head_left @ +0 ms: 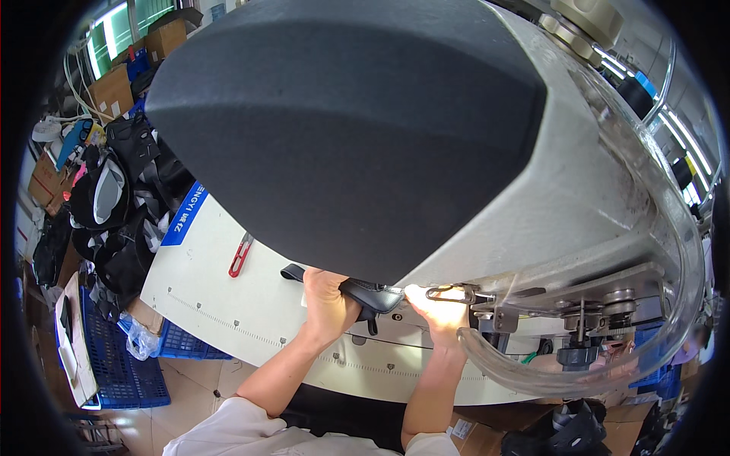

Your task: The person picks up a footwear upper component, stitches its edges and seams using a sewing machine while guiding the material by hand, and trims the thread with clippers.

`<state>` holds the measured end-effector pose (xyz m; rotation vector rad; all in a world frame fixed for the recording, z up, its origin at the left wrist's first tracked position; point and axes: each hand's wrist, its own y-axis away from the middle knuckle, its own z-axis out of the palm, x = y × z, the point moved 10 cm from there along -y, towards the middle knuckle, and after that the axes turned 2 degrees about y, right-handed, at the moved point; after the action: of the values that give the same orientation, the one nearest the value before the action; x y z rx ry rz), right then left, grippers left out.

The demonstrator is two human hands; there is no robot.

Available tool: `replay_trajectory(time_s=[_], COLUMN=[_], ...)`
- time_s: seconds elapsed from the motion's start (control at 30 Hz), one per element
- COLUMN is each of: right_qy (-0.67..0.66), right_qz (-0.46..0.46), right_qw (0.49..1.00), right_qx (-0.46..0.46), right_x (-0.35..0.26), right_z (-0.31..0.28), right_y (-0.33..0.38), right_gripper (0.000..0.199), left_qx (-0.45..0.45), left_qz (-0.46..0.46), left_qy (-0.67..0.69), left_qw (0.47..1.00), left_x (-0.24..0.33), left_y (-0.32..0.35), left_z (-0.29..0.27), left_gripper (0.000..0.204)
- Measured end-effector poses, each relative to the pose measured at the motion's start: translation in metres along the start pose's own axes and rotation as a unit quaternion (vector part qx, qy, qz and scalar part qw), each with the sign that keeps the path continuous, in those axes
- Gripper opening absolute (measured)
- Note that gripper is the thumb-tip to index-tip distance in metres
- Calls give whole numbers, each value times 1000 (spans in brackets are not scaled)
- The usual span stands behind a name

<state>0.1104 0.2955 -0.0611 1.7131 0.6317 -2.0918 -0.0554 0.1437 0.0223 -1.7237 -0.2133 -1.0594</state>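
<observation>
Under the dark head of a large sewing machine [357,137], both my hands are at a black, leather-like strap piece [372,297] on the white table. My left hand [328,305] is closed around its left part, and a black loop sticks out past my fingers. At the other end, my right hand [439,310] pinches the piece's edge beside the machine's metal parts [475,295]. Bright light washes out those fingers, and the metal parts partly cover them. The machine head hides the far side of the work. Red-handled thread snips [241,256] lie left of my left hand.
A curved clear tube [585,380] arches close by my right wrist. The white tabletop [220,296] carries a printed scale along its near edge. Black goods [125,205] are heaped at the left, above a blue crate [125,372]. Cardboard boxes [487,433] stand low at the right.
</observation>
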Motion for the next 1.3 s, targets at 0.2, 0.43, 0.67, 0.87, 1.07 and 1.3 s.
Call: replay_trajectory(time_s=[0.2,0.43,0.67,0.87,1.07,1.3], right_qy=[17,0,2,1,4,21], right_qz=[-16,-10,-13,-15,-30,-65], right_qw=[1000,1000,1000,1000,999,997], right_qx=[-13,25,6,10,16,40], right_x=[2,1,-2,-3,-9,-18], right_z=[-1,-2,2,0,-5,1], right_y=[-2,2,-1,1,-1,10], right_gripper=[8,11,13,16,19,24], left_qx=[-5,-45,-31,-50,-33,-12], left_qz=[7,11,1,-13,2,-98], left_qy=[-6,-54,-3,-7,-1,16], left_qw=[1000,997,1000,999,999,995], left_x=[-14,14,9,2,0,3], left_y=[-1,-13,-20,-17,-17,-14], left_z=[7,3,5,3,3,-2], left_gripper=[32,30,28,28,27,33])
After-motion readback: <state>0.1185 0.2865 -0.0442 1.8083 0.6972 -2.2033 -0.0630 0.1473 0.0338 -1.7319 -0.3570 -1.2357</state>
